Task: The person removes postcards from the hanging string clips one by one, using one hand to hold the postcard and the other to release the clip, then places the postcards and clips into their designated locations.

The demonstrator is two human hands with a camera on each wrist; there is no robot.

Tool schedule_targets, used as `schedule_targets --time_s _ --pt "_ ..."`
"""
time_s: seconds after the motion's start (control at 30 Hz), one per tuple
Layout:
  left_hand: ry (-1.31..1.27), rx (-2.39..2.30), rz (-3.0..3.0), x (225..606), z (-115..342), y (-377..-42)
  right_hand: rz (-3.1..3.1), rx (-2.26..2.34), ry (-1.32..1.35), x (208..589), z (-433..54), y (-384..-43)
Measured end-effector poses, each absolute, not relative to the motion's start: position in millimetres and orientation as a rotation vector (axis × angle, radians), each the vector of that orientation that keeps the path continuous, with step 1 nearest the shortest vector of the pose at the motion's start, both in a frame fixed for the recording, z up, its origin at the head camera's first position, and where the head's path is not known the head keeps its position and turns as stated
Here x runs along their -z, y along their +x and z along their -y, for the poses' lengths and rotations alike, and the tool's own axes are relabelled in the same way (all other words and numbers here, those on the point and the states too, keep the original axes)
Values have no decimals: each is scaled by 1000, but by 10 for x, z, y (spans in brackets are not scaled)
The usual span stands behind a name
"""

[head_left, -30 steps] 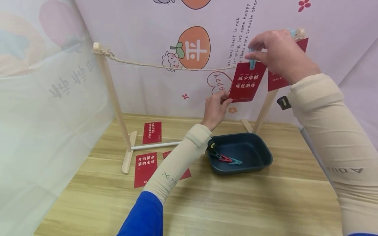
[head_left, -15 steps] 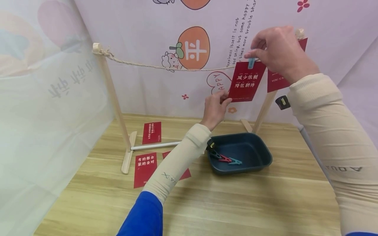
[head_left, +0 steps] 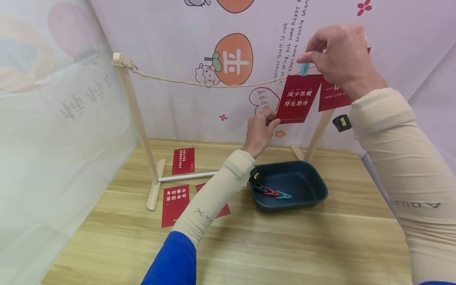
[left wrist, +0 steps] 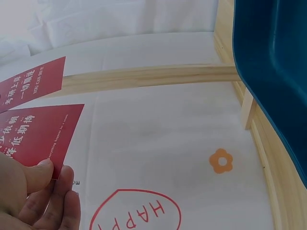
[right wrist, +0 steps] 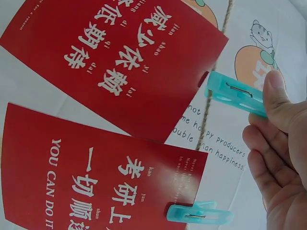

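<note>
My left hand (head_left: 261, 130) pinches the lower left corner of a red card (head_left: 297, 99) with white lettering, held up at the rope (head_left: 192, 80). In the left wrist view, the thumb lies on the card's face and the fingers behind it. At the card's top edge my right hand (head_left: 343, 55) pinches a light blue clothespin (right wrist: 235, 92) by its handle end, its tip right at the edge and over the rope. Beside it a second red card (right wrist: 96, 172) hangs from another light blue clothespin (right wrist: 199, 214).
A wooden post (head_left: 133, 111) carries the rope's left end. Below stands a dark blue basin (head_left: 306, 186) with several clothespins, among them a red clothespin (head_left: 271, 191). More red cards (head_left: 176, 204) lie on the wooden table (head_left: 285, 249) around a white rod (head_left: 187, 176).
My right hand has risen slightly, and the clothespin has slid up from overlapping the card to its top edge. The left hand keeps its grip on the card's corner.
</note>
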State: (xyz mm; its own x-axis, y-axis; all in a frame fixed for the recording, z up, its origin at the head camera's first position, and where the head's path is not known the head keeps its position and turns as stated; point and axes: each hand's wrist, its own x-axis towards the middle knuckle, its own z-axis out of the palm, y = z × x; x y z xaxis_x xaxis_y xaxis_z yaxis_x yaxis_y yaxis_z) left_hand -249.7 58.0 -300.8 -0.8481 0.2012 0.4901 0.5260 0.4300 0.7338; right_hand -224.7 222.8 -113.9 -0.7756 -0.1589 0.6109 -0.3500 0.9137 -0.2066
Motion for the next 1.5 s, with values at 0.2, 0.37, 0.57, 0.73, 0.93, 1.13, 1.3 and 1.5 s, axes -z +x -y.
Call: schedule_targets --time_s 0.2,0.37,0.57,0.73,0.93,1.13,1.3,1.5 --pt "-631 1381 2349 3045 -587 -2495 2401 -430 377 1154 -2221 -2218" --pt "-638 1392 2338 3088 -572 -2488 2383 -418 426 1161 -2249 -2170" --pt "-633 1397 2348 3137 -532 -2507 2414 -420 440 1169 -2269 -2119" --pt "-623 1389 2380 3134 -491 -2515 2440 -441 456 1201 -2299 -2111" --pt "-620 1396 2380 3145 -432 -2521 2462 -443 487 1252 -2325 -2088" --pt "-611 1428 2369 3178 -369 -2543 2480 -418 543 1326 -2319 -2073" --pt "-602 1448 2368 3202 -323 -2567 2478 -399 590 1412 -2323 -2074" --pt "-567 1431 2414 3201 -276 -2570 2491 -388 622 1502 -2341 -2076"
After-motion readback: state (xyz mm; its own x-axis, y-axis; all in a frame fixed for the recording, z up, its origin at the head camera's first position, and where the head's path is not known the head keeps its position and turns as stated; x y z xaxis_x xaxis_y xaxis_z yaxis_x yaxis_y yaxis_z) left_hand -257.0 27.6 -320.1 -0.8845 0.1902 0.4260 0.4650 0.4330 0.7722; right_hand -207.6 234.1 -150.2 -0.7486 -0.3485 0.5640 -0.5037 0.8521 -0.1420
